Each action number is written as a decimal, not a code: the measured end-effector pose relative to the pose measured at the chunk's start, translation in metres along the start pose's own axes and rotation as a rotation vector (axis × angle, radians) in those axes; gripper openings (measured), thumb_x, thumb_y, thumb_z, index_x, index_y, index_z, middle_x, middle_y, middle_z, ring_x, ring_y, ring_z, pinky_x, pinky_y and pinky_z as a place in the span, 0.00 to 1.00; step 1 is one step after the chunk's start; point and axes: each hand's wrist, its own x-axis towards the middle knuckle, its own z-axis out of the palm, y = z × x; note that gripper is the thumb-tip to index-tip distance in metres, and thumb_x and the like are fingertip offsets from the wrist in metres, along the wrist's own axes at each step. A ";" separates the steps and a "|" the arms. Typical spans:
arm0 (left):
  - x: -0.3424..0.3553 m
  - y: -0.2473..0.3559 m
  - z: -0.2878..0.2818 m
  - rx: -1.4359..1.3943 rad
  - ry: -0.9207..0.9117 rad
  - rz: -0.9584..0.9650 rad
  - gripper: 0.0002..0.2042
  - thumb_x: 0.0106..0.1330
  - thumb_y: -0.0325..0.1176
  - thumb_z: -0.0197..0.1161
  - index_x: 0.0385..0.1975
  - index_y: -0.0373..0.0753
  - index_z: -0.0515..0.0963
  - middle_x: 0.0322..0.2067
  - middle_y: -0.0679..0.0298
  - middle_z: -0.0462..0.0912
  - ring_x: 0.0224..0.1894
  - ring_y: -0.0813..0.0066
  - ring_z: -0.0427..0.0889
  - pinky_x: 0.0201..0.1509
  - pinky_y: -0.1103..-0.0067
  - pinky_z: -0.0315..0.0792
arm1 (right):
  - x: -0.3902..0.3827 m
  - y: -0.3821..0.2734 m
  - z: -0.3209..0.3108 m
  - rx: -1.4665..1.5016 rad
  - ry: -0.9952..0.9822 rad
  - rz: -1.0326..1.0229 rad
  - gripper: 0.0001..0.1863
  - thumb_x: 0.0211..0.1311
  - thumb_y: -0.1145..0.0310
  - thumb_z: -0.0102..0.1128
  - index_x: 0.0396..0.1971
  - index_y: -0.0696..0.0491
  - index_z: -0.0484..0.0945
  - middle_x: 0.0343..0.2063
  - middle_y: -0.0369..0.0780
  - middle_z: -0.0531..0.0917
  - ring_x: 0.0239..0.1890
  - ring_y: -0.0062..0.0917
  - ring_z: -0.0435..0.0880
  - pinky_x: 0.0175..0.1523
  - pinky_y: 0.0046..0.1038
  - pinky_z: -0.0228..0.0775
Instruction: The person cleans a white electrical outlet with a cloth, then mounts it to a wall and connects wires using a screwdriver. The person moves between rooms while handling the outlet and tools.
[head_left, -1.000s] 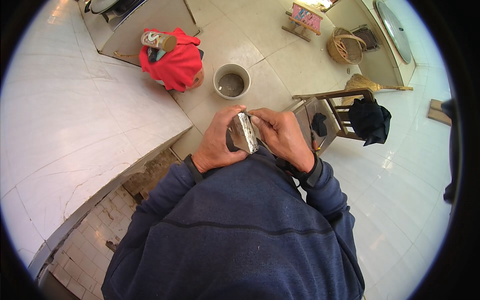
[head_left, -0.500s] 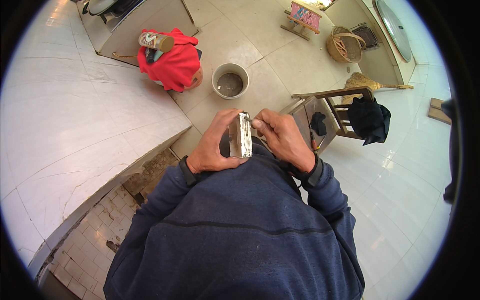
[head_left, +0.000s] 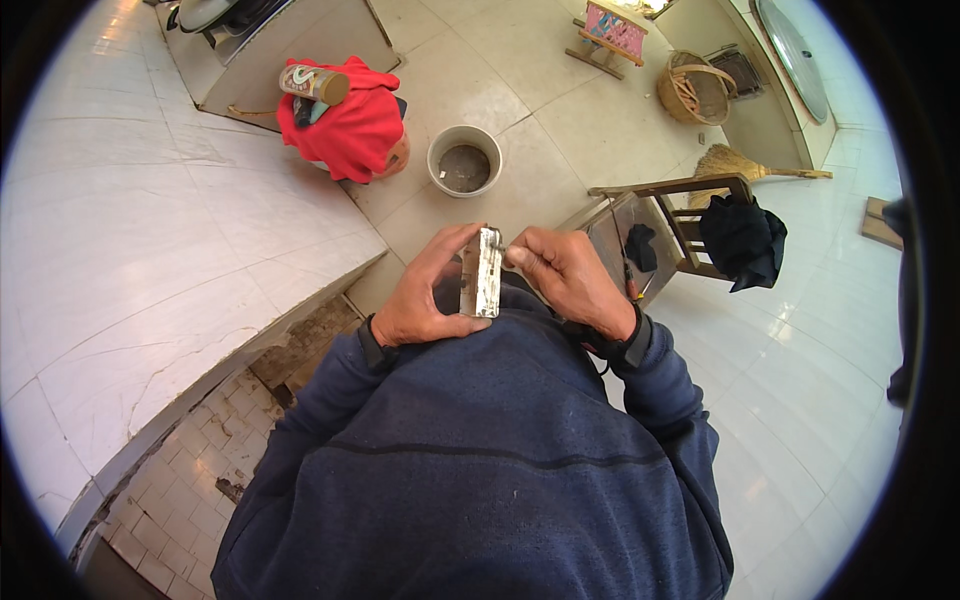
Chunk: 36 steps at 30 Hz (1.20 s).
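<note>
In front of my body I hold a small worn metal box, silvery and rectangular, with its long side running away from me. My left hand grips it from the left, thumb at the near end and fingers at the far end. My right hand is closed in a pinch at the box's upper right edge. A small dark piece shows between those fingertips and the box, too small to name. Beyond my hands a pale round bucket stands on the floor, with dark residue at its bottom.
A white tiled counter runs along my left. A jar lies on a red cloth. To the right stands a wooden chair with a black cloth. Farther off are a straw broom, a wicker basket and a folding stool.
My right fingertips have shifted slightly along the box's edge, toward me. The left hand keeps its grip, and the whole view has moved a little.
</note>
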 end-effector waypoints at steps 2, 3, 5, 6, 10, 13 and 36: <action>0.000 -0.001 -0.001 -0.059 0.030 0.001 0.50 0.51 0.31 0.81 0.76 0.37 0.60 0.70 0.55 0.63 0.71 0.64 0.68 0.69 0.67 0.72 | -0.003 -0.002 0.001 -0.003 -0.078 -0.065 0.13 0.73 0.67 0.61 0.30 0.61 0.76 0.19 0.52 0.72 0.19 0.43 0.69 0.29 0.39 0.64; -0.001 -0.002 -0.002 -0.042 0.014 -0.005 0.50 0.51 0.31 0.81 0.76 0.36 0.59 0.70 0.55 0.63 0.71 0.64 0.68 0.69 0.67 0.72 | -0.004 -0.003 0.000 -0.034 -0.096 0.005 0.13 0.73 0.67 0.61 0.30 0.61 0.76 0.19 0.52 0.73 0.20 0.44 0.72 0.30 0.39 0.65; -0.001 -0.002 -0.002 -0.004 -0.026 -0.045 0.50 0.51 0.31 0.81 0.76 0.36 0.59 0.70 0.56 0.62 0.71 0.64 0.67 0.69 0.67 0.73 | -0.003 -0.004 -0.004 -0.039 -0.031 0.035 0.12 0.73 0.67 0.61 0.30 0.60 0.77 0.20 0.52 0.74 0.21 0.45 0.73 0.31 0.39 0.66; -0.002 -0.003 -0.001 -0.015 -0.016 -0.034 0.50 0.51 0.31 0.81 0.76 0.36 0.59 0.70 0.56 0.62 0.71 0.65 0.67 0.69 0.67 0.73 | 0.000 -0.004 -0.004 -0.052 0.061 0.040 0.12 0.72 0.67 0.61 0.31 0.60 0.77 0.20 0.52 0.74 0.21 0.45 0.73 0.31 0.39 0.66; -0.001 -0.004 0.000 -0.029 -0.015 -0.047 0.50 0.51 0.30 0.81 0.76 0.35 0.60 0.70 0.56 0.63 0.71 0.65 0.67 0.69 0.67 0.73 | 0.002 -0.001 -0.004 0.011 -0.100 0.012 0.12 0.73 0.68 0.61 0.32 0.60 0.78 0.22 0.53 0.76 0.22 0.45 0.75 0.31 0.38 0.67; -0.001 -0.005 0.000 -0.038 -0.031 -0.059 0.50 0.51 0.30 0.81 0.76 0.36 0.60 0.70 0.57 0.63 0.71 0.65 0.67 0.69 0.67 0.73 | 0.003 0.005 -0.004 -0.034 0.058 0.038 0.11 0.72 0.68 0.61 0.31 0.60 0.78 0.20 0.52 0.75 0.21 0.46 0.73 0.30 0.39 0.67; 0.004 0.000 0.001 0.042 0.002 -0.069 0.51 0.48 0.31 0.80 0.75 0.38 0.58 0.70 0.58 0.61 0.74 0.61 0.63 0.73 0.61 0.68 | -0.013 0.017 -0.014 -0.012 0.044 0.020 0.13 0.77 0.67 0.58 0.34 0.60 0.81 0.15 0.33 0.71 0.19 0.15 0.67 0.25 0.25 0.61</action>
